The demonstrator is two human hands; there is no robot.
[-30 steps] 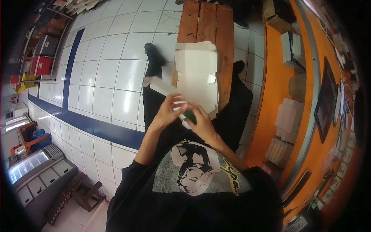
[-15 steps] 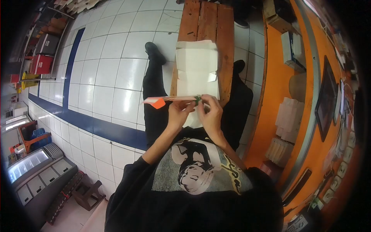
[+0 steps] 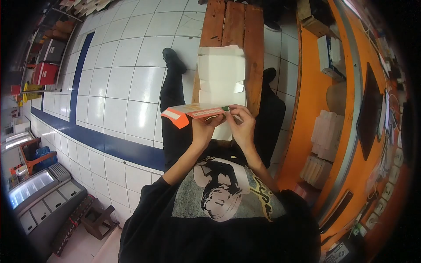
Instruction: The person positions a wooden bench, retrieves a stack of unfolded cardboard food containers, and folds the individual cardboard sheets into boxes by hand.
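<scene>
A partly folded cardboard box point(image 3: 206, 112), printed orange, white and green, is held up over the near end of the wooden bench. My left hand point(image 3: 203, 130) grips its near wall from below, fingers closed around the edge. At the box's right corner, my right hand point(image 3: 241, 124) pinches the green part between thumb and fingers. An orange flap point(image 3: 175, 116) sticks out at the left end. Beyond the box, an unfolded white cardboard sheet point(image 3: 221, 70) with cut flaps lies on the bench.
The wooden bench point(image 3: 233, 26) runs away between my legs. An orange shelf unit point(image 3: 302, 114) with stacked flat cardboard point(image 3: 328, 135) stands to the right. White floor tiles point(image 3: 123, 83) spread on the left, with a brown stool point(image 3: 100, 221) and glass-topped freezer point(image 3: 41, 193) farther off.
The box has tilted, so its printed near wall and upper face show more. Its orange left flap now faces me more. Both hands stay at the same edge.
</scene>
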